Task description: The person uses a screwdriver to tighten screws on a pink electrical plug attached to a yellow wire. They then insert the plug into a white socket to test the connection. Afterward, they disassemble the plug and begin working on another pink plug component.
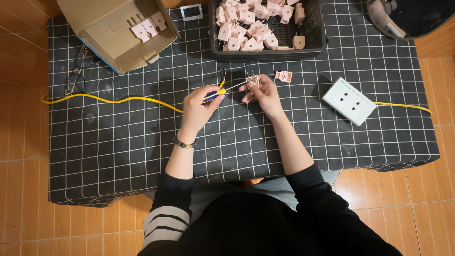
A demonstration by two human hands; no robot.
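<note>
Pink plug (pixel 252 80) — R hand (pixel 261 93); screwdriver (pixel 219 92) — L hand (pixel 199 106).

A low table covered by a black cloth with a white grid (pixel 118 156) stands on a wooden floor (pixel 23 199). Taking the black basket of pink plugs (pixel 315 35) at the far edge as landmark: a cardboard box (pixel 109 45) lies left of it, eyeglasses (pixel 78 71) further left, a yellow cable (pixel 118 100) nearer and leftward, a loose pink plug part (pixel 283 76) just in front, and a white socket (pixel 349 101) to the near right.
</note>
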